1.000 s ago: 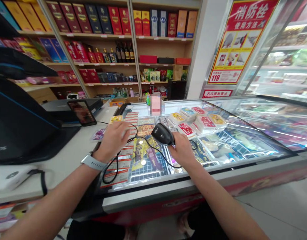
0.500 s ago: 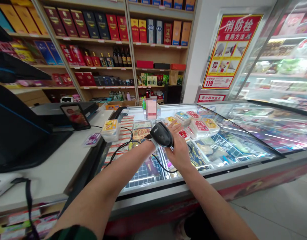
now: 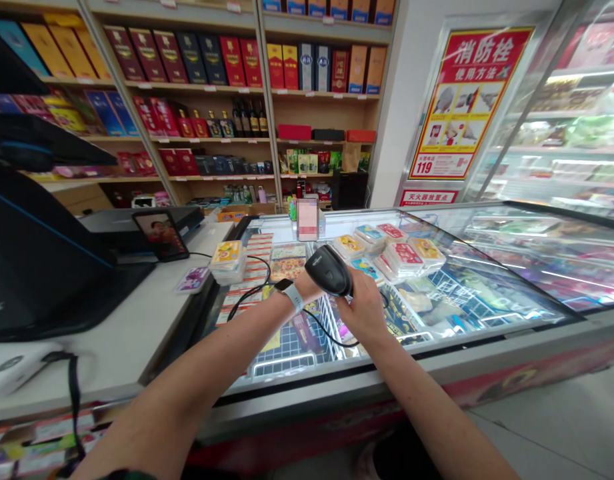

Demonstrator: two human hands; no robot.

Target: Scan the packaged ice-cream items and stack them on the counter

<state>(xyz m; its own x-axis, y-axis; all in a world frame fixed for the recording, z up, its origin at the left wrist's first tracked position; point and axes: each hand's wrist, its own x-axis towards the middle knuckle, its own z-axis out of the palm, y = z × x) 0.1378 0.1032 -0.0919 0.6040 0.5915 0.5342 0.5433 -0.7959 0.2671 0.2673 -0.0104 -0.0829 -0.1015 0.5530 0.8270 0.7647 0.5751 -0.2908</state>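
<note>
Corded barcode scanner above a glass-topped freezer

Left of centre: purple-labelled pack, near the counter edge; yellow-labelled pack stack, beside it. Centre: left hand, mostly hidden behind the scanner, grip cannot be told; the scanner, black, its handle held in the right hand. Right of centre: clustered packs, on the glass.

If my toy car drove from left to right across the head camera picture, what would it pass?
Propped black phone, stack of clear plastic boxes with yellow tops, black handheld scanner, bare right hand, red-and-yellow wall poster.
</note>
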